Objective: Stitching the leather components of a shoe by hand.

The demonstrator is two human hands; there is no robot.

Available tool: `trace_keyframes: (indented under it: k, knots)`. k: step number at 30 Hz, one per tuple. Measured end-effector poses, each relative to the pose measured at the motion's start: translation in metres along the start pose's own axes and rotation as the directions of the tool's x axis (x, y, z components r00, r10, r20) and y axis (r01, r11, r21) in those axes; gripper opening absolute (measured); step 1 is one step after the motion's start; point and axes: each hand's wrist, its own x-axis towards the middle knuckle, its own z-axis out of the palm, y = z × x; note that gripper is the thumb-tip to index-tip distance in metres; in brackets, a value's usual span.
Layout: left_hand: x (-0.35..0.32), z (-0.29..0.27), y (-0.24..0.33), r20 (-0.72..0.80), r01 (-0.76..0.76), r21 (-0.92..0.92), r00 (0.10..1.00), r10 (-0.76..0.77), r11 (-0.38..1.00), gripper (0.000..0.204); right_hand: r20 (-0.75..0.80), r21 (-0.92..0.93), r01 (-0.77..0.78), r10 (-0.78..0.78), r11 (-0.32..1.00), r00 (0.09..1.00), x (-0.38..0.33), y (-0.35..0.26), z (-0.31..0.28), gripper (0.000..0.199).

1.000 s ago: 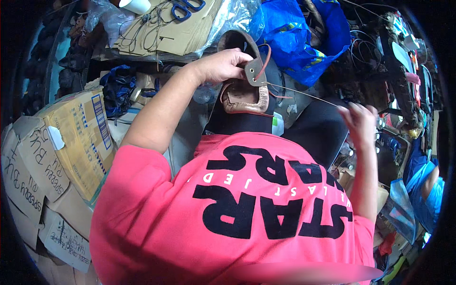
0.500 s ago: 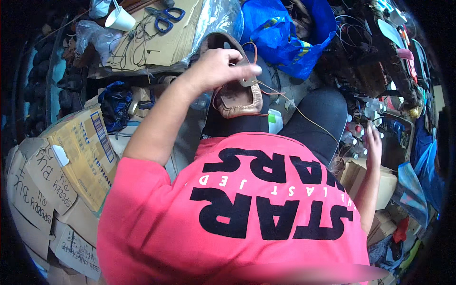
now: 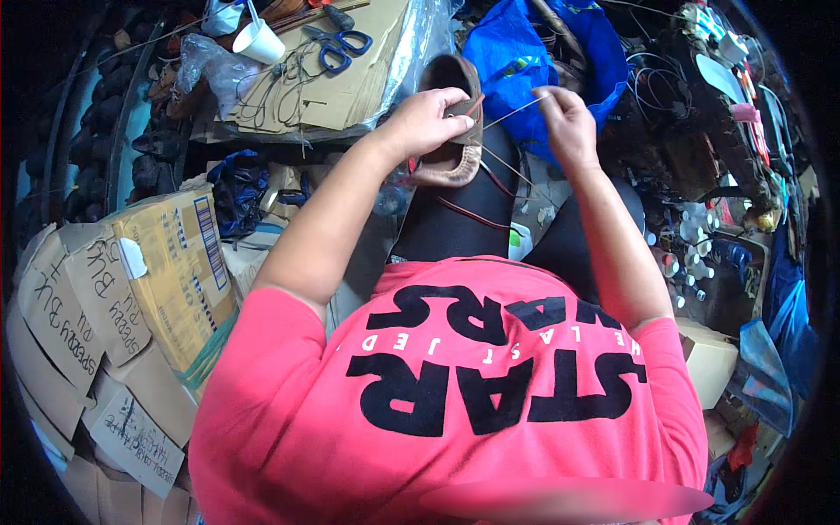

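A brown leather shoe rests on my knee, toe pointing away from me. My left hand grips the shoe across its top edge. My right hand is just right of the shoe, fingers pinched on a thin thread that runs from it to the shoe. More thread loops down over my dark trouser leg. My pink shirt fills the lower part of the view.
Flattened cardboard lies ahead with blue-handled scissors, cords and a white paper cup. A blue plastic bag sits behind the shoe. Cardboard boxes stack at my left. Small bottles and cluttered tools stand at right.
My right hand has swung from far out at the right, thread pulled long, up to the shoe. The left hand kept its hold on the shoe.
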Motion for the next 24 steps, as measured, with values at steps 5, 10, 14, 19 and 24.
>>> trace_keyframes:
  k: [5, 10, 14, 19, 24]
  knots:
    - [0.024, 0.024, -0.016, -0.229, 0.033, 0.009, 0.973, -0.03, 0.999, 0.037, 0.267, 0.823, -0.351, 0.241, 0.447, 0.933, -0.01, -0.041, 0.015, 0.038]
    - [0.024, 0.025, -0.02, -0.264, -0.023, 0.139, 0.963, 0.06, 0.99, 0.034, 0.37, 0.627, -0.388, 0.18, 0.676, 0.911, -0.039, -0.054, 0.006, 0.035]
    - [0.03, 0.035, -0.023, -0.244, -0.119, 0.128, 0.958, 0.148, 0.985, 0.031, 0.417, 0.689, -0.428, 0.162, 0.585, 0.894, -0.049, -0.036, -0.015, 0.033]
    - [0.017, 0.009, -0.006, 0.155, 0.089, -0.306, 0.987, -0.043, 0.948, 0.033, 0.286, -0.145, 0.081, -0.037, 0.986, 0.958, -0.043, -0.06, -0.074, 0.02]
    - [0.0, -0.012, -0.016, 0.27, 0.172, -0.541, 0.963, -0.023, 0.823, 0.023, 0.412, -0.707, 0.407, -0.131, 0.579, 0.902, -0.076, -0.101, -0.157, 0.016]
